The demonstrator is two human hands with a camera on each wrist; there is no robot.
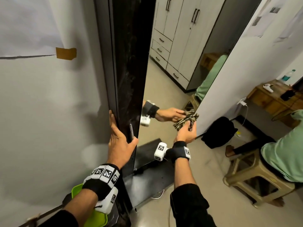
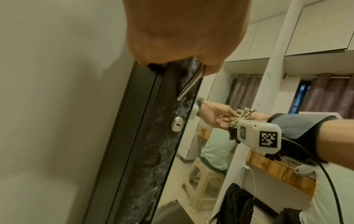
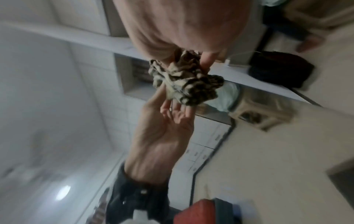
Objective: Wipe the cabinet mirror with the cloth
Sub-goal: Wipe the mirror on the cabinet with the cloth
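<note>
Pressing on the cabinet mirror [image 1: 164, 71] near its right edge, the bunched cloth [image 1: 186, 120] is clenched in the right grip [image 1: 186, 133]. The dark edge of the cabinet door [image 1: 126, 79] is clasped by the left grip [image 1: 120, 141]: fingers flat on the outer face, thumb at the metal handle [image 1: 131, 131].

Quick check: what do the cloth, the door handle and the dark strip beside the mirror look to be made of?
Cloth: soft fabric with a beige-and-black print, crumpled into loose folds.
Door handle: metal, a silver bar with a brushed sheen.
Dark strip: glossy black with whitish marble-like mottling. It is probably laminate or back-painted glass, but I cannot tell which.
</note>
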